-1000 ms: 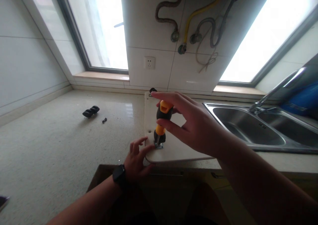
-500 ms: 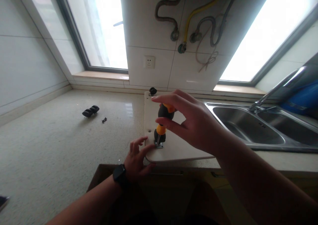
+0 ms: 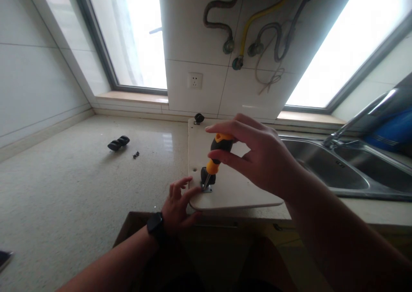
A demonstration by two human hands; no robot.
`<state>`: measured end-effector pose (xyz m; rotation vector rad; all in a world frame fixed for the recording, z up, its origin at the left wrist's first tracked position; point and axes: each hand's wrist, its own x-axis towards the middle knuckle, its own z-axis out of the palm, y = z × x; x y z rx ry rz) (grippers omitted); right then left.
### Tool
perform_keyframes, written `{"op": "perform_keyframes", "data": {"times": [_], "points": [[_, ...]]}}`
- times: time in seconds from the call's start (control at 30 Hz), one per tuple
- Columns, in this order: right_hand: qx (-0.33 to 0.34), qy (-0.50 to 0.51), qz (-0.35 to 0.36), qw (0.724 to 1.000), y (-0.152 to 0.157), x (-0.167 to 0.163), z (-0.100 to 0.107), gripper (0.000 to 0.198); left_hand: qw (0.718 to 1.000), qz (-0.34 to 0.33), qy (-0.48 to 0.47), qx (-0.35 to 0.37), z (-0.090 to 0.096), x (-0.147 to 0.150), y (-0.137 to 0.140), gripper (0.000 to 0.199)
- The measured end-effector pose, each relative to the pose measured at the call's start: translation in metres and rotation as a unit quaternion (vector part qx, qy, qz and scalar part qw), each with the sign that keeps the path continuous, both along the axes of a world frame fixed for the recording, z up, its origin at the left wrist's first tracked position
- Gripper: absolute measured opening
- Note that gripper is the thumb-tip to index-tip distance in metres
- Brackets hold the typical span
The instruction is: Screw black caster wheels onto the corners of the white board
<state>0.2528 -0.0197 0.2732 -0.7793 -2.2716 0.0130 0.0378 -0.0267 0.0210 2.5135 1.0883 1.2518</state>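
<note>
In my right hand [image 3: 251, 150] is a yellow-and-black screwdriver [image 3: 222, 145], gripped by its handle between thumb and fingers. It leans to the right, its metal shaft reaching down to the metal plate of a black caster wheel [image 3: 211, 177]. That caster stands on the near left corner of a white board [image 3: 238, 193] with rounded corners. My left hand [image 3: 175, 202] grips this corner, index fingertip against the caster plate and thumb by the front edge. The screw under the screwdriver tip is too small to make out. A second caster [image 3: 198, 118] stands at the board's far left corner.
Two loose black casters [image 3: 118, 143] lie on the speckled countertop [image 3: 80, 189], beside a few small dark screws [image 3: 136, 154]. To the right is a double steel sink [image 3: 322, 163] with a faucet [image 3: 354, 118]. Pipes and a socket [image 3: 195, 80] are on the tiled wall.
The screwdriver handle has tilted further right with my right hand, while its tip stays at the caster plate. My left hand keeps its place. The view has shifted slightly.
</note>
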Motion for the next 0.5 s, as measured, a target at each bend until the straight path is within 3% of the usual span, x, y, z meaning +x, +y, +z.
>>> {"op": "perform_keyframes", "data": {"times": [0.07,0.13,0.3,0.37,0.5], "points": [[0.047,0.010,-0.035,0.998,0.000,-0.002,-0.001,0.031,1.000,-0.001,0.000,0.001,0.000,0.000,0.000,0.059],[0.046,0.011,-0.041,0.998,-0.001,-0.001,-0.002,0.032,1.000,-0.002,0.000,0.000,0.001,0.000,0.000,0.059],[-0.094,-0.015,0.060,0.994,0.000,0.008,0.003,0.057,1.000,-0.004,0.000,0.003,0.002,0.000,0.000,0.060],[-0.112,-0.012,0.070,0.991,0.000,0.009,0.005,0.056,1.000,-0.005,0.001,0.002,0.002,0.000,0.000,0.060],[-0.028,-0.018,-0.006,0.999,-0.001,0.002,0.006,0.037,1.000,-0.005,0.001,-0.003,0.002,0.000,0.000,0.059]]}}
